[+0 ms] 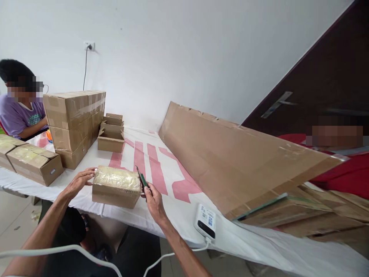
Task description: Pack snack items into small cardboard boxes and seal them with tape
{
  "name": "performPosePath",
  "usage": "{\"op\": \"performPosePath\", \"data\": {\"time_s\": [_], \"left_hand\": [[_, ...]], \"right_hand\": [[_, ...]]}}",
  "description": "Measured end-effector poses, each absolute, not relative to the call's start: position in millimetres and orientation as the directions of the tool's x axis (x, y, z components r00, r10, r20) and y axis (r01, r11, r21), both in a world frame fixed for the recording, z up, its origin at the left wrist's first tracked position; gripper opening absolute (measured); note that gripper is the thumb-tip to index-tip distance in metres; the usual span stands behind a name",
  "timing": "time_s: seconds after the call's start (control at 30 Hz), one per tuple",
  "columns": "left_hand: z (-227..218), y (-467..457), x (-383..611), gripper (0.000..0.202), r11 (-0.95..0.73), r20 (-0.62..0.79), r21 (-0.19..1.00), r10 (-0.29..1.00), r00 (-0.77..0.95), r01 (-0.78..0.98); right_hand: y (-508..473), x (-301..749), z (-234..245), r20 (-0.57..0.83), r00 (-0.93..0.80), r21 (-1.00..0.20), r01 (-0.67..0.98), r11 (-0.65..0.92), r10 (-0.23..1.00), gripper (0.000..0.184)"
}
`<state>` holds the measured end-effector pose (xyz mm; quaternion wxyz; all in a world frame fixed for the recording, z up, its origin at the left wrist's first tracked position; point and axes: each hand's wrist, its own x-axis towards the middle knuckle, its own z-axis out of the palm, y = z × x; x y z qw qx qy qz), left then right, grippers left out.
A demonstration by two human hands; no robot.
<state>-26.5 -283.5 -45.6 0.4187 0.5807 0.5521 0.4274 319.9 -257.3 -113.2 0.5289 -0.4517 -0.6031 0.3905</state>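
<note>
A small cardboard box (116, 187) with a yellowish taped top lies near the front edge of the white and red table cover (161, 169). My left hand (79, 181) rests with fingers spread against the box's left end. My right hand (152, 200) is closed round a green-handled knife (141, 178), whose tip points up beside the box's right end.
Stacked taped cartons (75, 123) and several small open boxes (111, 134) stand at the back left. Two more cartons (31, 161) lie at the far left, near a seated person (19, 111). A big flat cardboard sheet (239, 157) slopes on the right. A white device (205, 221) with a cable lies at the front edge.
</note>
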Motion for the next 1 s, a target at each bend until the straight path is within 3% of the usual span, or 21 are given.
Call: {"op": "performPosePath", "data": {"time_s": [0.17, 0.43, 0.57, 0.73, 0.9, 1.0], "left_hand": [[-47, -277, -24, 0.053, -0.093, 0.074, 0.941, 0.995, 0.071, 0.325], [-53, -271, -28, 0.036, -0.099, 0.097, 0.937, 0.995, 0.023, 0.336], [-55, -266, -26, 0.037, -0.183, 0.197, 0.889, 0.98, 0.011, 0.421], [-51, -272, -21, 0.047, -0.235, 0.208, 0.906, 0.972, 0.114, 0.352], [-57, -291, -16, 0.05, -0.212, 0.188, 0.928, 0.976, 0.105, 0.307], [-60, -305, -14, 0.05, -0.205, 0.188, 0.917, 0.979, 0.084, 0.342]], "right_hand": [[-253, 326, -108, 0.327, -0.099, -0.917, 0.208, 0.341, 0.94, 0.05], [-253, 321, -102, 0.359, -0.133, -0.895, 0.234, 0.381, 0.924, 0.047], [-252, 319, -100, 0.369, -0.132, -0.888, 0.242, 0.39, 0.92, 0.046], [-253, 323, -93, 0.381, -0.152, -0.878, 0.25, 0.408, 0.912, 0.042], [-251, 336, -55, 0.416, -0.207, -0.819, 0.337, 0.464, 0.885, 0.036], [-251, 336, -19, 0.455, -0.331, -0.747, 0.365, 0.556, 0.827, 0.035]]}}
